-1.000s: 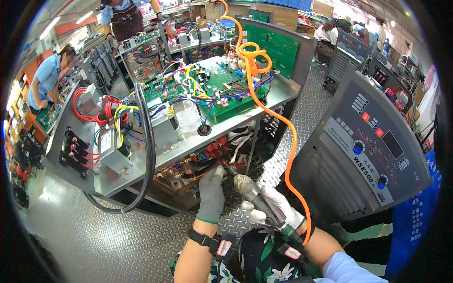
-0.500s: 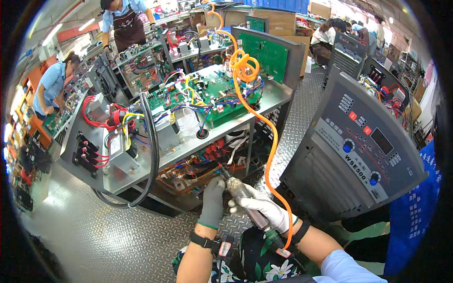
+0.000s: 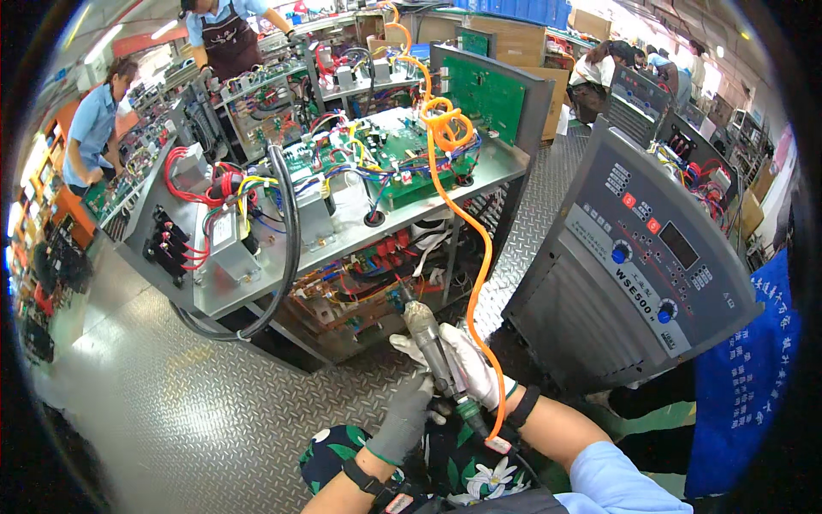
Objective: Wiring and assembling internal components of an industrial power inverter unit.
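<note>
A: What's different?

B: The left grip (image 3: 401, 426), gloved in grey. Half a second ago it is up beside the nose (image 3: 416, 313) of the tool (image 3: 437, 355); now it is drawn back to 7 o'clock of the tool's body, close to its rear half.

A: Is it holding anything?

B: I can't tell. The fingers look curled, but whether they touch the tool or close on something small doesn't show.

A: And the right grip (image 3: 479, 368)?

B: Wrapped round the tool's body, in its white glove, at 4 o'clock of the nose. That hold is the same as half a second ago.

A: Where is the tool aimed?

B: Towards 11 o'clock, at the machine (image 3: 505, 167), with the tip in front of the lower opening, just below the red wiring (image 3: 402, 254). Contact with a part is too small to make out.

A: So what does the shift mean for the work?

B: As I judge it, no hand guides the front end now, so aiming falls mainly to the right grip.

A: Anything nearby?

B: The orange hose (image 3: 485, 291) hangs from 12 o'clock to near the tool's rear; the panel (image 3: 638, 274) stands at 2 o'clock, well apart.
</note>
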{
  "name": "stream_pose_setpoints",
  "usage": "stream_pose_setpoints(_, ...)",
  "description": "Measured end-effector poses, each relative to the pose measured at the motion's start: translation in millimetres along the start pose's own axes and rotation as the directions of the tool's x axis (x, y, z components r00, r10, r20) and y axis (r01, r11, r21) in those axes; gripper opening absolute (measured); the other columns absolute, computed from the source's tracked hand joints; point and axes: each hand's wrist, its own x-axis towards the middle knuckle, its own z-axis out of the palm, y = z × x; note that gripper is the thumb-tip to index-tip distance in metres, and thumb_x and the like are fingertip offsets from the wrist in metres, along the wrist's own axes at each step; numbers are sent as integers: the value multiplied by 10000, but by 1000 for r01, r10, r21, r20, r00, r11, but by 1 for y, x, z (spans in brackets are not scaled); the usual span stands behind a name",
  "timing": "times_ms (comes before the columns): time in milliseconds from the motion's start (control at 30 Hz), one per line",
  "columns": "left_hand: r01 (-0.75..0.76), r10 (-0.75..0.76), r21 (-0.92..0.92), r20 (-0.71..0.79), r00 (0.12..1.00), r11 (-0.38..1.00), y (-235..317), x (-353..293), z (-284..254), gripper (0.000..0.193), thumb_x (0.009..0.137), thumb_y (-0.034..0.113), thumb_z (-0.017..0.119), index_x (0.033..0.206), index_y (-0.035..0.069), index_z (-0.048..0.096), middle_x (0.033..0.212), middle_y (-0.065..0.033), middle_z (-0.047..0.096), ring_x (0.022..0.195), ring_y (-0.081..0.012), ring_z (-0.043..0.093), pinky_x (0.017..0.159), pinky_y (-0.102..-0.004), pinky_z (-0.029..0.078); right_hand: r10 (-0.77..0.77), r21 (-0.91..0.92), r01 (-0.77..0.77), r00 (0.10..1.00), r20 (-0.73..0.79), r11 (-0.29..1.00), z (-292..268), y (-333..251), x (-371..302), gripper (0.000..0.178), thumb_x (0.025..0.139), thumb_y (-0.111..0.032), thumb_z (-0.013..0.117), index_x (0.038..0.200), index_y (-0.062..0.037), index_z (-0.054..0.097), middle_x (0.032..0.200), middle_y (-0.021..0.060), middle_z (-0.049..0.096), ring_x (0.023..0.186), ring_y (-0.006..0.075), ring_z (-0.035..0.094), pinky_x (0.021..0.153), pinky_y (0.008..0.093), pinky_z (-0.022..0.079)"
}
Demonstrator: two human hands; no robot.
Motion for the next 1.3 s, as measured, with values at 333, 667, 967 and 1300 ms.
stream_pose_setpoints(333, -104, 129, 215, -105, 986, 971, 3, 7, 2, 291, 938, 299, 478, 973, 27, 576, 847, -78, 611, 695, -152, 577, 560, -287, 454, 107, -271, -116, 993, -49, 956, 14, -24, -12, 812, 824, -349, 666, 1429, -59, 208, 1216, 147, 527, 1040, 190, 550, 928, 350, 424)
stream_pose_setpoints(667, -180, 171, -3, -284, 943, 984, 48, 22, -21, 241, 919, 186, 446, 1028, -2, 550, 845, -90, 593, 589, -122, 526, 497, -251, 458, -160, -527, 59, 976, -148, 848, 5, -23, -6, 784, 760, -242, 741, 1386, -50, 308, 1073, 37, 564, 686, 52, 510, 522, 197, 392)
stream_pose_setpoints(967, -482, 501, 138, -278, 820, 865, 43, 123, -47, 307, 940, 259, 483, 985, -6, 634, 873, -75, 636, 645, -188, 580, 567, -337, 470, -98, -419, 27, 984, -150, 908, 14, -23, -12, 742, 813, -214, 684, 1414, -60, 277, 824, -1, 491, 491, 65, 474, 425, 201, 382)
stream_pose_setpoints(1300, -168, 112, -489, -143, 983, 856, 51, 166, -33, 407, 954, 391, 439, 937, 40, 643, 833, -135, 665, 692, -271, 633, 588, -397, 508, -76, -422, 8, 987, -145, 907, 4, -21, -7, 739, 819, -280, 684, 1401, -24, 308, 933, 25, 565, 647, 65, 516, 558, 210, 414)
